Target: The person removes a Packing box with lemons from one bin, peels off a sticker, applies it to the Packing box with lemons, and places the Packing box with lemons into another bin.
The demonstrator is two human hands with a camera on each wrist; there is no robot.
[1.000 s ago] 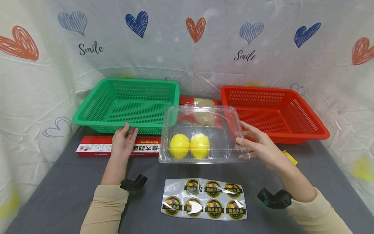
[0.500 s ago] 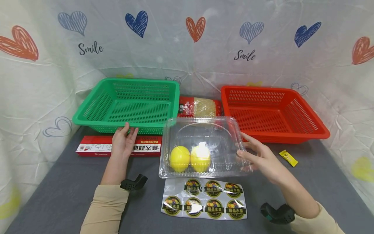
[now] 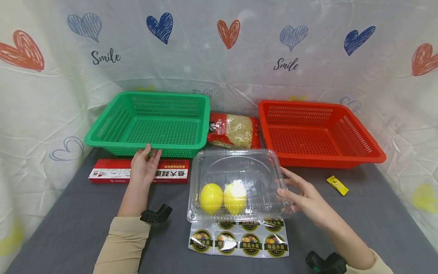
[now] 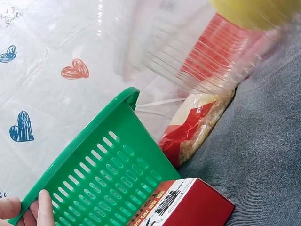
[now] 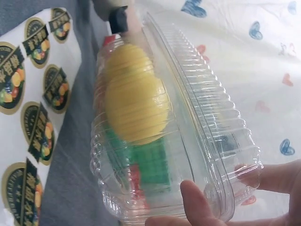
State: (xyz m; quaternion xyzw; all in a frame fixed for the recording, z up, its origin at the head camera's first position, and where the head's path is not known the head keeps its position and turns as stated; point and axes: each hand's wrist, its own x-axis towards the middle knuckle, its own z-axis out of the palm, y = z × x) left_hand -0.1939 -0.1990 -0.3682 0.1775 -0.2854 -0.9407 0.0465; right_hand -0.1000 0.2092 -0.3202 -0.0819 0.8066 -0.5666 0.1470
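A white cloth (image 3: 191, 72) printed with red and blue hearts and the word "Smile" hangs behind a grey desk (image 3: 78, 228). The green basket (image 3: 164, 104) stands at the back left and the red basket (image 3: 328, 160) at the back right, well apart from each other. Between and in front of them is a clear plastic box (image 3: 263, 182), which covers the far part of a white sticker sheet (image 3: 239, 241) with round black and gold labels. A long red and white carton (image 3: 174, 173) lies in front of the green basket, and a red bag (image 3: 236, 131) with a clear window lies between the baskets. The left hand (image 3: 143, 165) is palm up, fingers loosely extended at the green basket's near rim. The right hand (image 3: 304, 192) pinches the right end of the plastic box between thumb and fingers. Two yellow lemons (image 3: 211, 198) sit side by side inside the box, towards its near left corner. A small yellow packet (image 3: 337, 185) lies in front of the red basket, beyond the right hand.
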